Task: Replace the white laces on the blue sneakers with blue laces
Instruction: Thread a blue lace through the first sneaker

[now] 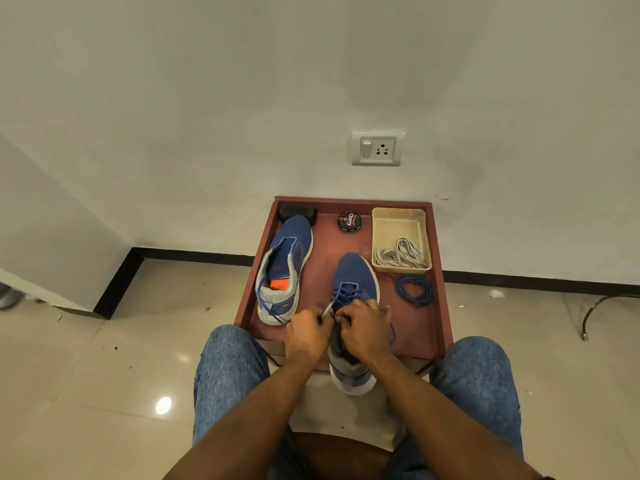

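Hands: left hand (308, 332) and right hand (363, 327) close together over the near sneaker (351, 341), fingers curled on the blue lace (341, 296) at the upper eyelets.
Near sneaker: heel overhangs the near edge of the tray-topped stool (434, 337); blue lacing already crosses the lower eyelets.
Handling: the lace looks thin, limp and light, likely to slip back through an eyelet; best pinched close to its stiff tip. The knit upper seems soft, so steady the shoe at the eyelet row.
Spare blue lace (415, 289): loosely coiled, right of the near sneaker.
Far sneaker (284, 268): left side, a loose blue lace trailing at its heel; how far it is laced I cannot tell.
White laces (401, 254): bundled in the cream basket (398, 216), far right.
Further back: polish tin (349, 221), black brush (298, 213).
Surface: reddish rimmed top.
Room: glossy tiled floor (104, 375), white wall, socket (377, 148).
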